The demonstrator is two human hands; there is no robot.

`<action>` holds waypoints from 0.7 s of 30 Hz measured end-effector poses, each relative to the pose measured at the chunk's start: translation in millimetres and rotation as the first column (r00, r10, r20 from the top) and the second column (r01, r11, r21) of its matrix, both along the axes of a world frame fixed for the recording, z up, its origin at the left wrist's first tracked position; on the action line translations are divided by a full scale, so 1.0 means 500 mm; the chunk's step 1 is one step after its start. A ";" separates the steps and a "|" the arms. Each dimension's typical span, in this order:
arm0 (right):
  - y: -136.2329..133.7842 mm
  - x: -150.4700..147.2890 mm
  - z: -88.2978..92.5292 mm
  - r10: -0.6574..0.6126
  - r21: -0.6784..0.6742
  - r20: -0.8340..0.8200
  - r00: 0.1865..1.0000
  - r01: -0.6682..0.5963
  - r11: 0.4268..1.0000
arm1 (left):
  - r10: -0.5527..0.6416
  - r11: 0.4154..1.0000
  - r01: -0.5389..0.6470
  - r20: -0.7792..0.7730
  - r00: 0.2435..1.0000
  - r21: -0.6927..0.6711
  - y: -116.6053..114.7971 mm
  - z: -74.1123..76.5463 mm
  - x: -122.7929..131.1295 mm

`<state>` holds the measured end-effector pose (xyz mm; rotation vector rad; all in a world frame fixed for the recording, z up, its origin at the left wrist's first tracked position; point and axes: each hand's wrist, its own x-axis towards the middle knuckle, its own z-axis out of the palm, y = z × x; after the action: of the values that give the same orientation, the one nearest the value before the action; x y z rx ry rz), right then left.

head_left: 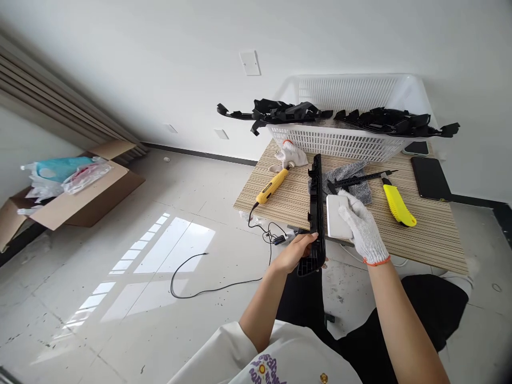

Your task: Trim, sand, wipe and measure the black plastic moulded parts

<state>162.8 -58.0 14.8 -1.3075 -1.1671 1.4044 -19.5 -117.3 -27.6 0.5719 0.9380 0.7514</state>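
Observation:
My bare left hand [296, 252] grips the near end of a long black plastic strip [316, 208] that stretches away from me over the striped wooden table [432, 234]. My right hand [362, 226], in a white knit glove, is closed on a white rectangular block [335, 224] pressed against the strip's right side. A grey cloth [352, 176] lies just beyond the block, with a thin black tool [362, 180] on it.
A white mesh basket [344, 141] with several black plastic parts stands at the table's far edge. A yellow corded tool [272, 185], a spare glove [291, 153], a yellow utility knife [398, 205] and a dark phone [431, 178] lie around. An open cardboard box [80, 200] sits on the floor at left.

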 end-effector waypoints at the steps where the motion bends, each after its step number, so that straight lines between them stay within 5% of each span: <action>1: -0.001 0.000 0.000 0.003 -0.017 -0.014 1.000 -0.004 1.000 | -0.036 0.999 0.035 -0.019 0.999 -0.015 0.001 0.003 0.001; 9: -0.003 0.003 0.001 -0.008 -0.061 -0.076 0.997 0.004 0.998 | -0.084 0.996 0.082 -0.067 0.994 -0.024 0.011 0.058 0.018; 21: 0.006 0.013 -0.023 0.025 0.039 -0.108 0.994 -0.021 0.999 | -0.247 0.960 0.252 -0.054 0.967 0.121 0.046 0.097 0.013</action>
<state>169.3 -54.9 3.2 -1.1802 -1.1332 1.4452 -13.1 -94.2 20.7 0.8039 0.8378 0.5765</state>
